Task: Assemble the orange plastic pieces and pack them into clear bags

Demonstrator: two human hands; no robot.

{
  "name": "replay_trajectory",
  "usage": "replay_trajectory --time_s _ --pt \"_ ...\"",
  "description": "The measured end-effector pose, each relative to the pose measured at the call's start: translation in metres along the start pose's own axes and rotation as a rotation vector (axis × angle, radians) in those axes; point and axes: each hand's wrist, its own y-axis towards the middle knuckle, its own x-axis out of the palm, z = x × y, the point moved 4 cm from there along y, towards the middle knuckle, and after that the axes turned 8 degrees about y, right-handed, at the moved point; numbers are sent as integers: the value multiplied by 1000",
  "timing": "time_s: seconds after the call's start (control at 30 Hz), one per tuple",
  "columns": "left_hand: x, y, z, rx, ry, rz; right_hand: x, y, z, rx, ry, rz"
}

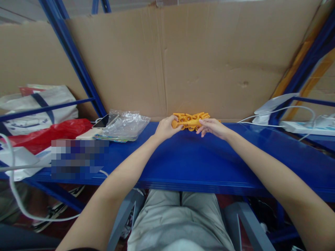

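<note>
Several yellow-orange plastic pieces (204, 115) lie in a pile at the back of the blue shelf, against the cardboard. Some have round holes or ring shapes; their exact kind is too small to tell. In front of them my left hand (166, 128) is closed around the left end of a yellow plastic rod (192, 123) with a round end. At the rod's right end is my right hand (213, 128), thumb and forefinger pinching it, the other fingers loosely curled. Both forearms reach forward over the shelf.
Left on the blue shelf (193, 160) are clear plastic bags (128, 125), a phone (106, 121), a red bag (60, 130) and a white cable (13, 188). Cardboard (209, 62) walls the back. A white power strip (309, 127) with cables lies right. Blue posts (75, 62) flank the space.
</note>
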Motion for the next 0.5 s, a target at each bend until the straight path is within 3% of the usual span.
replay_trajectory --time_s 0.2,0.5 --pt "0 0 3 -19 -55 -21 1 1 0 35 -65 64" --pt "1 1 1 -59 -73 -30 0 -1 -1 -20 -46 -22"
